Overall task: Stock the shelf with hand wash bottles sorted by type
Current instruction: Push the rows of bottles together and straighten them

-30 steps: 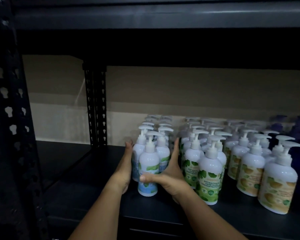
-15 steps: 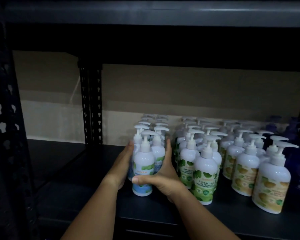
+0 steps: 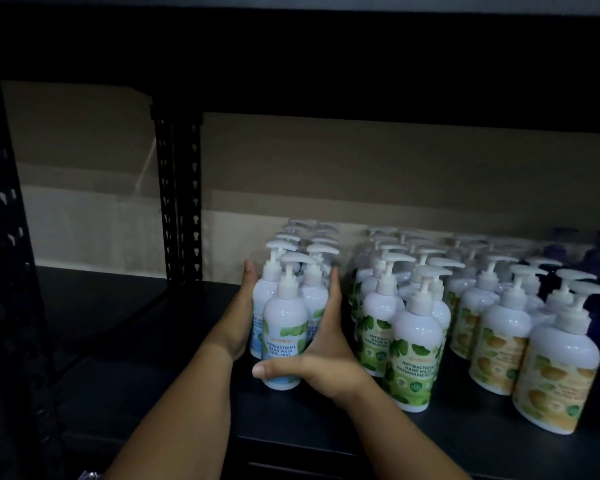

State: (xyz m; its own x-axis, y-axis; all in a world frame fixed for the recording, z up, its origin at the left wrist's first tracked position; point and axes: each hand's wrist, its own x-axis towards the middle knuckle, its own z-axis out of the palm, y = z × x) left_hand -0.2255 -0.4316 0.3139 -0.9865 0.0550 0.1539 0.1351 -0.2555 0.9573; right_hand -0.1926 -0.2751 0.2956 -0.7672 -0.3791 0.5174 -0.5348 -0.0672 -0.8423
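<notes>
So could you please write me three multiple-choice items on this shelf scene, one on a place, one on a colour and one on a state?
1. Where does the cool mint group stand among the bottles?
A. at the left end
B. in the middle
C. at the right end

2. What colour leads on the labels of the group just right of it?
A. red
B. green
C. black

3. How do the hands meet the cool mint group?
A. both hang clear of it
B. left hand and right hand press its two sides
C. one lifts a bottle by its pump

Answers: 1 A, bare shelf lies to its left; 2 B, green leaves cover those labels; 3 B, a palm lies on each side, the right thumb across the front bottle.
</notes>
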